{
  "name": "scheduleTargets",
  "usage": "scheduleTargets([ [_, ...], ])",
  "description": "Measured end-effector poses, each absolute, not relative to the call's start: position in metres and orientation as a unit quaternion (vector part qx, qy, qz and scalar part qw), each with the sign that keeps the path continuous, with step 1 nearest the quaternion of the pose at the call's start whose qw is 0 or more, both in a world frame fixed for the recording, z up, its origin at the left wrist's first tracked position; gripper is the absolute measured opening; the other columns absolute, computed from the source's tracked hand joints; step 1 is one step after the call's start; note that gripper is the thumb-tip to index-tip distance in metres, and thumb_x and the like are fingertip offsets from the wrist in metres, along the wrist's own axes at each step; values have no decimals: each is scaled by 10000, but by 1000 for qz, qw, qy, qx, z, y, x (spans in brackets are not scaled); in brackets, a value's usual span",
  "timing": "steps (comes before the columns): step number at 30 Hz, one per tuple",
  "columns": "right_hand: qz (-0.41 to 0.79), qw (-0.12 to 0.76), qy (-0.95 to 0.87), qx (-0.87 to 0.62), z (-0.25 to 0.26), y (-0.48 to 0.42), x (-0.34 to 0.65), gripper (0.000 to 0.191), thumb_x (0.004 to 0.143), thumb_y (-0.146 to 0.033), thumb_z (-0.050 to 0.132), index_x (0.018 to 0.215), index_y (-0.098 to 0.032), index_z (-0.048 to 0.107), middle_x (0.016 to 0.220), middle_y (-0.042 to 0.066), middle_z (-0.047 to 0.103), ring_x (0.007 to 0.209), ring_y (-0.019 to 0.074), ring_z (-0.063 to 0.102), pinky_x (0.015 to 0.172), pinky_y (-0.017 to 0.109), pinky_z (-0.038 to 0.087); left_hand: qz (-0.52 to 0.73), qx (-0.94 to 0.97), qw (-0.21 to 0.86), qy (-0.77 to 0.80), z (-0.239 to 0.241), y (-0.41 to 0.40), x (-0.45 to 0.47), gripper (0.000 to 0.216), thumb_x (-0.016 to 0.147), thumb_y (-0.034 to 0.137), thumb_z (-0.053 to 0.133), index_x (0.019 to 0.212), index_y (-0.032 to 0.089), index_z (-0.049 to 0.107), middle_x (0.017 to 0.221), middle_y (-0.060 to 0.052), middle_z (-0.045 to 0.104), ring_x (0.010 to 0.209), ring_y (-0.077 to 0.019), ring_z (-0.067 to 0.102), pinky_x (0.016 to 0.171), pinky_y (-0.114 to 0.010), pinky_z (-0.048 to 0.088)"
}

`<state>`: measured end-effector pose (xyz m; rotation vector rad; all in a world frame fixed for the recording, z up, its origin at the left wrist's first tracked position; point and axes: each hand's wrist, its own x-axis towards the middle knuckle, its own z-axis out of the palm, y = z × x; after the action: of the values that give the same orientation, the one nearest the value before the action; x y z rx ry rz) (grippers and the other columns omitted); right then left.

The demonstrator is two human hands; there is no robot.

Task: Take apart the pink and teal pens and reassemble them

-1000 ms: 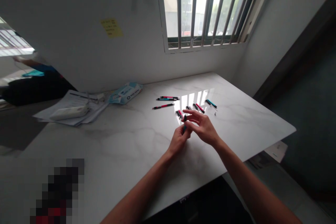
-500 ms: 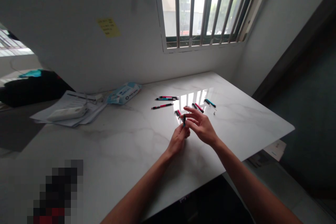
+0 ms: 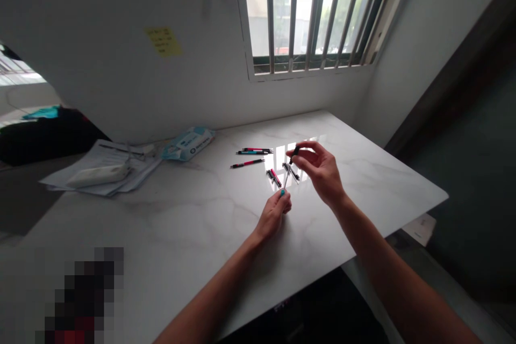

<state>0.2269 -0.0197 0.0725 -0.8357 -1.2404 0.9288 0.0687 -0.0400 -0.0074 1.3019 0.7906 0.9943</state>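
Observation:
My left hand (image 3: 275, 210) is closed around a blue pen barrel (image 3: 282, 192), and a thin pale rod (image 3: 287, 177) stands up out of its top. Above it, my right hand (image 3: 320, 166) pinches a black pen part (image 3: 295, 154) between thumb and fingers, near the rod's upper end. Whether the rod touches the black part I cannot tell. Just beyond the left hand lie red and black pen pieces (image 3: 274, 178). More dark pen pieces (image 3: 291, 171) rest partly behind the rod.
Whole pens in red and blue (image 3: 255, 151) and another red-black pen (image 3: 247, 163) lie further back on the marbled white table (image 3: 193, 236). To the left are a wipes packet (image 3: 189, 144), papers (image 3: 60, 172) and a white device (image 3: 99, 175). A barred window (image 3: 306, 16) is above.
My right hand has moved up and away from my left, carrying the black part off the blue barrel. The thin rod now shows between them. My left hand stays nearly in place.

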Motion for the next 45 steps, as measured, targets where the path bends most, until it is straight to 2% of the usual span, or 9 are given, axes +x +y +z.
scheduleTargets([
  [6,359,682,-478,-422,54,1,290,382,874,-447,751,1183,-251,640,1187,86,766,1058,224,748,924,393,627,437,556,625,331,-6,-39,69,478,911,620,613,753,222,400,690,51,342,641,-121,319,627,-294,313],
  [9,311,689,-439,-485,24,5,325,416,805,-435,804,1135,-208,689,1099,92,771,969,229,762,902,403,629,441,553,625,329,-3,-40,68,453,922,587,610,758,221,398,694,52,336,646,-121,319,633,-294,312],
  [11,260,635,-459,-565,4,3,344,445,750,-426,834,1104,-174,738,1032,105,777,913,254,764,856,417,629,444,552,623,332,-1,-40,67,433,931,564,601,763,220,399,704,47,349,653,-123,329,640,-294,317],
  [19,128,435,-540,-709,-40,-3,359,332,840,-354,677,1090,-194,826,859,76,794,791,242,735,810,372,554,440,554,619,339,-2,-38,65,398,936,534,586,764,218,415,711,42,356,652,-125,334,635,-292,323],
  [27,92,384,-571,-720,-49,3,356,305,853,-308,655,1066,-192,841,930,79,805,809,230,712,826,350,532,431,562,614,348,0,-39,65,295,904,406,594,753,211,434,697,44,385,648,-121,341,632,-274,322],
  [31,83,419,-575,-698,-38,-4,351,300,865,-351,684,1074,-194,830,992,87,807,876,247,706,890,383,528,439,558,616,343,0,-40,66,275,905,390,589,753,206,453,700,43,396,651,-119,352,640,-270,332],
  [36,261,484,-597,-584,-1,-25,299,330,904,-495,710,1039,-223,838,1020,79,817,809,222,702,743,346,536,440,559,612,345,3,-42,65,274,912,395,588,764,206,456,701,43,409,657,-122,371,652,-271,349],
  [41,385,484,-638,-458,22,-43,234,257,872,-447,784,1007,-235,833,954,52,808,833,198,704,726,312,519,425,582,598,350,-3,-43,67,300,934,480,585,871,192,529,721,42,419,655,-124,371,635,-271,356],
  [45,448,565,-557,-412,18,-42,221,247,832,-445,826,903,-210,812,957,57,794,821,186,699,733,310,549,402,620,566,366,-8,-43,67,367,956,545,570,867,192,532,735,35,435,670,-129,393,633,-269,367],
])
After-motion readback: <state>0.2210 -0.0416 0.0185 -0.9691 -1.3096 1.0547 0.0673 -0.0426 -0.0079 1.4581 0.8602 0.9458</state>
